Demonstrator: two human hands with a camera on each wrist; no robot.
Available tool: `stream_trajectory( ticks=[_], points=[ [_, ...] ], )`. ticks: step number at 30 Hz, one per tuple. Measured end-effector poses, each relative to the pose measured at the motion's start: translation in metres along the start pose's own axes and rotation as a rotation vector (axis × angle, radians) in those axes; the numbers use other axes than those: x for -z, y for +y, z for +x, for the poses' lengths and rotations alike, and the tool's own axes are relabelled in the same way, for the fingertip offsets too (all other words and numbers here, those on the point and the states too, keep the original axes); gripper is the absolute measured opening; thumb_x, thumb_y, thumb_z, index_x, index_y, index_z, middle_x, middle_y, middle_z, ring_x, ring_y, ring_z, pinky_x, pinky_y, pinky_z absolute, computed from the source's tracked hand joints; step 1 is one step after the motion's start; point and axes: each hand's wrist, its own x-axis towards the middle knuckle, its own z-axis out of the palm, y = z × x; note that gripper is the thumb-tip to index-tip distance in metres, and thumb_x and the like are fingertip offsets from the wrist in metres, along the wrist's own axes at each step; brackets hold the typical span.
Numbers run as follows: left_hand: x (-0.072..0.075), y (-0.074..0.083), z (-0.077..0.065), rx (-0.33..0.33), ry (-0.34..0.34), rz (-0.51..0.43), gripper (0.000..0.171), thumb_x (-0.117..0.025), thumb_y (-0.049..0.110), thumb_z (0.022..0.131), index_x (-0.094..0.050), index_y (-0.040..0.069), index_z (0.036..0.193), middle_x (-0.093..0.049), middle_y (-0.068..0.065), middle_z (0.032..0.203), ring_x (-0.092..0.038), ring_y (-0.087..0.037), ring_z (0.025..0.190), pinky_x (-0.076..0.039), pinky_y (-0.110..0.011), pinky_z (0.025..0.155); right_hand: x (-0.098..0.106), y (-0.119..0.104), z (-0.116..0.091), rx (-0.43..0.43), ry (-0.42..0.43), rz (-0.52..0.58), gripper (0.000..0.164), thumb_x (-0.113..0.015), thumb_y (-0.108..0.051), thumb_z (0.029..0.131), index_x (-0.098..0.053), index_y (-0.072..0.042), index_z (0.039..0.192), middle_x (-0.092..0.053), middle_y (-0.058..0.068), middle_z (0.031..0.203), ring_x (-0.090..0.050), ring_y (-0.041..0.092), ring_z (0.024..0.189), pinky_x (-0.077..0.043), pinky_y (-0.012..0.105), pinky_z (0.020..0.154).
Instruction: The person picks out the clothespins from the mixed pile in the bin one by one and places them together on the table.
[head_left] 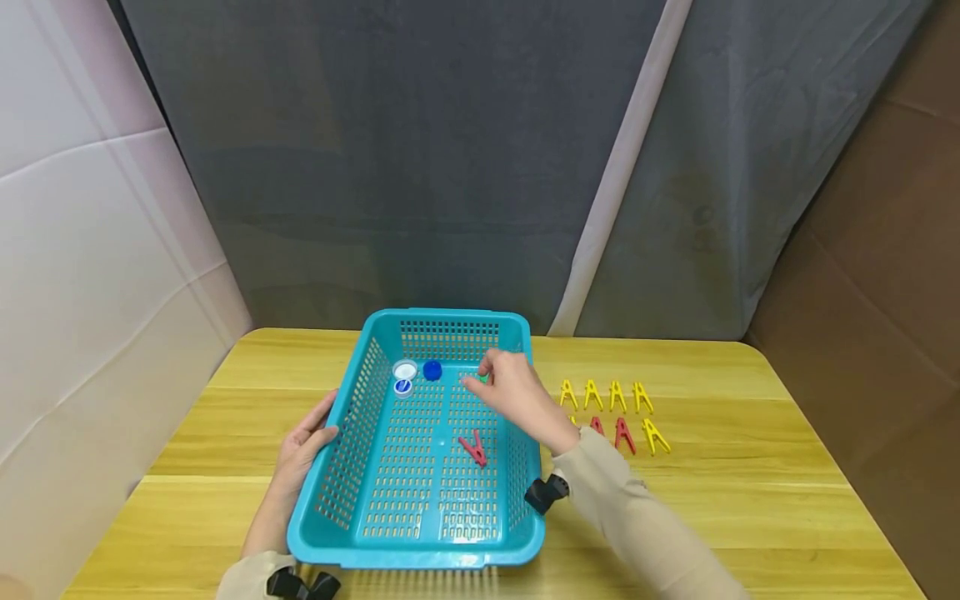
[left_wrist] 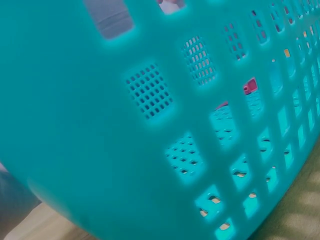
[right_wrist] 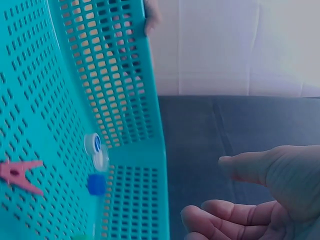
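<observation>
A turquoise plastic basket (head_left: 435,557) with slotted walls stands before me. My left hand (head_left: 302,442) grips its left rim, the thumb at the edge and the fingers along the outer wall. Over the basket's right side hovers my right hand (head_left: 513,392), its thumb and curved fingers apart with nothing between them in the right wrist view. Just below it a green piece (head_left: 483,379) peeks out, mostly hidden. A red clothespin (head_left: 475,450) lies on the basket floor. Toward the far left corner are a blue cap (head_left: 432,370), a white cap (head_left: 405,371) and a blue-and-white cap (head_left: 402,387).
Right of the basket, several yellow clothespins (head_left: 617,396) and red clothespins (head_left: 624,435) lie in two rows on the wooden table (head_left: 735,467), partly behind the right sleeve (head_left: 630,508). Grey cloth (head_left: 390,167) hangs behind the table's far edge.
</observation>
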Motion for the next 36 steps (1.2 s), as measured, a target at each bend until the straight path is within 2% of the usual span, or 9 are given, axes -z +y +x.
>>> stream_trajectory(
  ticks=[8,13,19,23,26,31,36],
  points=[
    [0.0,0.0,0.0,0.01,0.002,0.011,0.052,-0.046,0.0,0.095,-0.023,-0.009,0.141,-0.058,0.024,0.116,-0.052,0.007,0.108,-0.044,-0.012,0.087,-0.022,-0.008,0.013,-0.083,-0.096,0.008,0.025,-0.068,-0.023,0.086,-0.058,0.0,0.088,-0.032,-0.004,0.051,-0.031,0.009,0.04,-0.027,0.02,0.043],
    [0.0,0.0,0.0,0.003,0.003,0.012,0.051,-0.046,-0.002,0.094,-0.025,-0.009,0.14,-0.059,0.023,0.115,-0.053,0.006,0.107,-0.045,-0.013,0.086,-0.034,-0.006,0.019,-0.131,-0.137,-0.011,0.029,-0.068,-0.024,0.087,-0.059,0.002,0.094,-0.036,-0.002,0.056,-0.033,0.009,0.043,-0.029,0.021,0.045],
    [-0.001,0.002,0.001,0.024,0.013,0.025,0.052,-0.046,-0.002,0.094,-0.023,-0.01,0.14,-0.059,0.025,0.114,-0.053,0.007,0.106,-0.045,-0.013,0.086,-0.046,-0.003,0.023,-0.176,-0.173,-0.026,0.029,-0.07,-0.024,0.085,-0.058,0.001,0.094,-0.043,-0.001,0.064,-0.038,0.009,0.05,-0.034,0.022,0.048],
    [-0.002,0.002,0.001,0.028,0.018,0.025,0.052,-0.046,-0.002,0.094,-0.023,-0.01,0.141,-0.059,0.024,0.114,-0.053,0.007,0.106,-0.046,-0.013,0.086,-0.055,0.002,0.025,-0.2,-0.201,-0.041,0.025,-0.071,-0.022,0.083,-0.053,-0.005,0.078,-0.038,-0.003,0.06,-0.034,0.008,0.048,-0.031,0.021,0.045],
    [-0.002,0.003,0.0,0.027,0.018,0.023,0.052,-0.047,-0.001,0.094,-0.024,-0.01,0.141,-0.059,0.024,0.114,-0.053,0.007,0.106,-0.046,-0.013,0.086,-0.061,0.005,0.026,-0.219,-0.23,-0.076,0.035,-0.072,-0.02,0.082,-0.042,-0.012,0.068,-0.032,-0.003,0.058,-0.03,0.009,0.047,-0.027,0.021,0.043],
    [-0.002,0.002,0.001,0.023,0.018,0.023,0.053,-0.047,-0.001,0.094,-0.023,-0.01,0.14,-0.059,0.024,0.114,-0.053,0.007,0.106,-0.045,-0.013,0.086,-0.069,0.008,0.028,-0.266,-0.296,-0.138,0.031,-0.076,-0.016,0.077,-0.047,-0.011,0.068,-0.039,-0.002,0.06,-0.037,0.01,0.049,-0.036,0.021,0.044],
    [-0.001,0.001,0.002,0.015,0.019,0.032,0.053,-0.047,-0.002,0.093,-0.025,-0.01,0.14,-0.059,0.025,0.114,-0.053,0.007,0.106,-0.045,-0.012,0.086,-0.073,0.009,0.029,-0.267,-0.334,-0.174,0.03,-0.079,-0.016,0.073,-0.05,-0.009,0.071,-0.041,-0.001,0.062,-0.039,0.011,0.052,-0.039,0.022,0.046]
  ],
)
